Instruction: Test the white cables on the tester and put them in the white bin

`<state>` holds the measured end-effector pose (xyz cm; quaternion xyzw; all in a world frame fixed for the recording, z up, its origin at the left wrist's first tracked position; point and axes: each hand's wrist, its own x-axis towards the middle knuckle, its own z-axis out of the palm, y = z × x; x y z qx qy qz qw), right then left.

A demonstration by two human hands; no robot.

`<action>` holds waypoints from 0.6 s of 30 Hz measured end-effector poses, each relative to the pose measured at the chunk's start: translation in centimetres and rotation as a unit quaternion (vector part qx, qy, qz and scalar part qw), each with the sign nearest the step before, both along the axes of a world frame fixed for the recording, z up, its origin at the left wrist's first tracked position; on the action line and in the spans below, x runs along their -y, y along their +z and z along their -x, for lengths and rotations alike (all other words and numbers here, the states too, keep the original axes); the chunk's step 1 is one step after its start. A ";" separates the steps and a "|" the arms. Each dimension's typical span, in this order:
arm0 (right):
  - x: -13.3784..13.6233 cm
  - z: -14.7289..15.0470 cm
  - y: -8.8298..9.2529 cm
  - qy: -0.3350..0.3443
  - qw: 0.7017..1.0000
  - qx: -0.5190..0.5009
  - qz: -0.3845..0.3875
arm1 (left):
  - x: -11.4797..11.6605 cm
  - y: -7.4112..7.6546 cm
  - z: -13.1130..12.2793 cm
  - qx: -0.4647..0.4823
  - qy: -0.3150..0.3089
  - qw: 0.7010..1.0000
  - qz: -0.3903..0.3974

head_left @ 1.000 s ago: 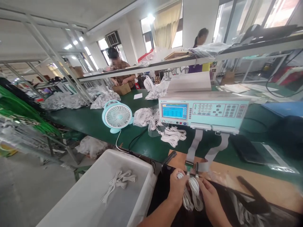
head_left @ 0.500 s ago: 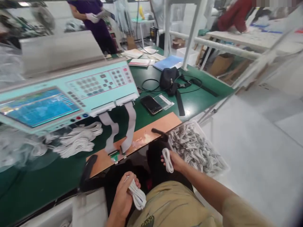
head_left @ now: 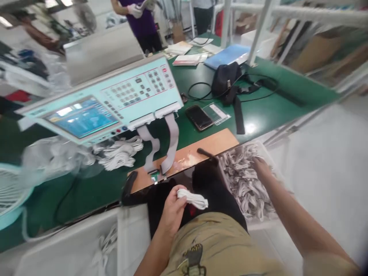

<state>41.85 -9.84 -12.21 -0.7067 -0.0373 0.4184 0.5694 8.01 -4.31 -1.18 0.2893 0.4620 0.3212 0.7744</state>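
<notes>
My left hand (head_left: 171,210) is closed round a coiled white cable (head_left: 192,198) and holds it over my lap, just below the wooden board (head_left: 212,143). My right hand (head_left: 261,167) reaches down into a clear bin (head_left: 276,218) filled with several coiled white cables (head_left: 244,180); its fingers are buried among them, so I cannot see if they hold one. Two grey ribbon leads (head_left: 172,138) run from the pale blue tester (head_left: 100,103) to a small connector (head_left: 155,174) at the board's front edge.
On the green bench (head_left: 258,111) lie a phone (head_left: 199,117), a black pouch with cords (head_left: 225,78) and a pile of white cables (head_left: 120,153). A white tub (head_left: 71,249) stands at the lower left, a small fan (head_left: 10,191) at the far left. A person in purple (head_left: 142,23) stands behind the tester.
The view swung from left to right. My right hand, which held a coiled cable half a second ago, has gone down into the bin of cables. My left hand still holds its coil, raised slightly.
</notes>
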 end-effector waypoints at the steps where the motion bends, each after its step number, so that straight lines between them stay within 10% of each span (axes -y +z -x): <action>1: -0.1 1.9 0.5 0.039 0.999 -0.034 -0.006 | 0.1 0.0 0.0 0.008 0.003 1.000 -0.019; 3: 0.0 6.5 2.0 0.156 0.978 -0.130 -0.044 | 0.3 -0.1 -0.1 0.020 0.014 0.997 -0.072; 6: 0.6 13.3 4.5 0.405 0.856 -0.290 -0.137 | 0.8 -0.4 -0.1 0.024 0.020 0.987 -0.159; 12: -0.9 18.7 6.4 0.310 0.909 -0.179 -0.214 | 1.9 -0.5 1.1 -0.050 -0.079 0.952 -0.291; 18: -1.7 19.6 8.1 0.477 0.839 -0.085 -0.246 | 1.7 0.1 2.7 -0.126 -0.125 0.957 -0.231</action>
